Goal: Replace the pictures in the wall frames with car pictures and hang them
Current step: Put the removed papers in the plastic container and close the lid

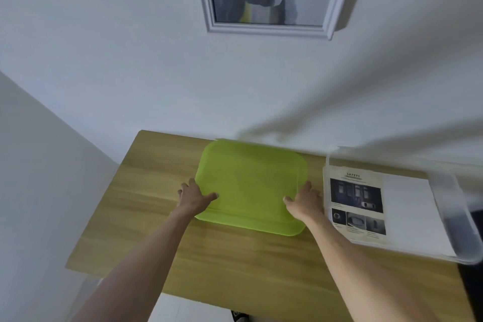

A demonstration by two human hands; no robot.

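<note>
A wooden table [146, 219] with a pale, straight-grained laminate surface is seen against a white wall. At its middle, a translucent lime-green plastic lid [251, 185] is laid flat; it is rectangular with rounded corners and a raised rim. The lid is taken as landmark.

To the right of the lid, a clear plastic bin [449, 217] with rounded edges is placed on the table. Inside it, a printed sheet [356, 204] headed "SAFETY" is seen, bearing dark photographs of what appear to be car parts; plain white paper lies beside the sheet, further from the lid. Above the lid, on the wall, a white moulded frame [266, 30] is hung, holding a blurred grey picture with yellow streaks; its subject cannot be told.

The left hand [194, 197] is held at the lid's left edge, thumb laid on the top surface, fingers curled round the rim. The right hand [304, 201] is held likewise at the right edge, thumb on top, fingers wrapped over the side. Each grip is thus closed on the lid. Both forearms are extended forward, bare, converging slightly toward the lid.
</note>
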